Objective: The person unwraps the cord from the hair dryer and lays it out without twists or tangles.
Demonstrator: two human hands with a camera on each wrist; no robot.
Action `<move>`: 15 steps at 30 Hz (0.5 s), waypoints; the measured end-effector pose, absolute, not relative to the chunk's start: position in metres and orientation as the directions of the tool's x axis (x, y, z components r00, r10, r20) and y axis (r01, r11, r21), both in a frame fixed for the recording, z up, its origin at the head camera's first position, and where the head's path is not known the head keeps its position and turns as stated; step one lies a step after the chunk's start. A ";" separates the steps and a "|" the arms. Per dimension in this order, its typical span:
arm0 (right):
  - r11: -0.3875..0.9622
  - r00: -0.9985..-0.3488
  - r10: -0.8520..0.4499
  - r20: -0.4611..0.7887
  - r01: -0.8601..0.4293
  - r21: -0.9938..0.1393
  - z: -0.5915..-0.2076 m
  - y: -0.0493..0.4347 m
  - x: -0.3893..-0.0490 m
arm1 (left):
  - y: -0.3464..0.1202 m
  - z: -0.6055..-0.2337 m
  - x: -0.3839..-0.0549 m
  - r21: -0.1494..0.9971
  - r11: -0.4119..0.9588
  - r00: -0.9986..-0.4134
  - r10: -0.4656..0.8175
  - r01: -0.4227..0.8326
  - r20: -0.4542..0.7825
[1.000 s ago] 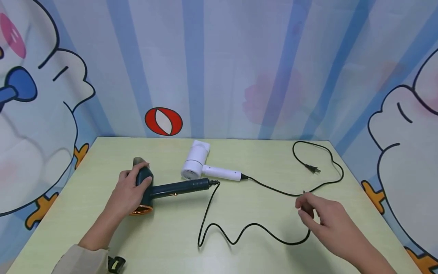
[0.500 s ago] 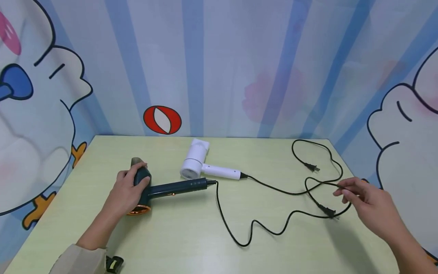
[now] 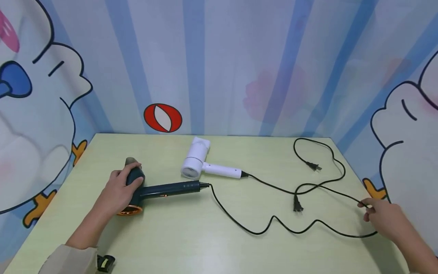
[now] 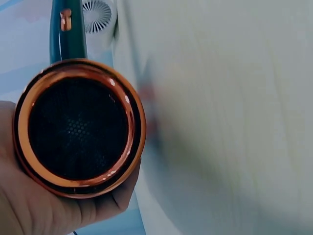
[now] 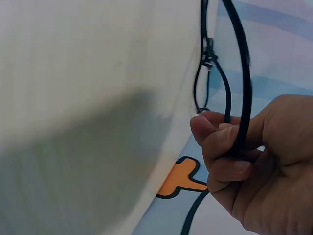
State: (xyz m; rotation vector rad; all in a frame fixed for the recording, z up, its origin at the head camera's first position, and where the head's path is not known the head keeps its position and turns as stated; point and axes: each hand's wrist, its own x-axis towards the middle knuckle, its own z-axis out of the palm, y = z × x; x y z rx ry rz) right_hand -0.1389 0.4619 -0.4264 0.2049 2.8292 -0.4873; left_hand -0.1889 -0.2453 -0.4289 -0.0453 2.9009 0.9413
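A dark green hair dryer (image 3: pixel 171 189) lies on the left half of the table, and my left hand (image 3: pixel 116 190) grips its barrel. In the left wrist view its copper-coloured ring (image 4: pixel 137 117) faces the camera, with fingers curled behind and below it. At the right edge my right hand (image 3: pixel 386 219) pinches the dark dryer's black cord (image 3: pixel 301 232), which the right wrist view shows running through the curled fingers. The cord's plug (image 3: pixel 297 205) rests near the white dryer's cord. Behind it lies a white hair dryer (image 3: pixel 222 171), untouched by either hand.
The white dryer's cord (image 3: pixel 273 187) loops to its plug (image 3: pixel 313 166) at the back right, and the two cords cross. A pale table (image 3: pixel 191 243) meets a printed blue curtain (image 3: pixel 226 68) at the back. A dark strap item (image 3: pixel 106 262) shows by the left sleeve.
My right hand has moved right and then toward the front, drawing the dark dryer's cord out across the table. Its plug came down onto the table. My left hand and the dark dryer shifted slightly left.
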 end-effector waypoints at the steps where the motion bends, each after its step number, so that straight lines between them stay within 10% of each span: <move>1: 0.938 -0.949 0.079 -0.306 0.175 -0.301 -0.430 0.462 -0.139 | -0.249 -0.430 -0.189 0.582 0.812 -0.996 0.016 -0.041 -0.092; 15: 0.963 -0.950 -0.198 -0.240 -0.143 -0.227 -0.452 0.453 -0.120 | -0.286 -0.435 -0.188 0.521 0.840 -0.980 0.197 0.150 -0.034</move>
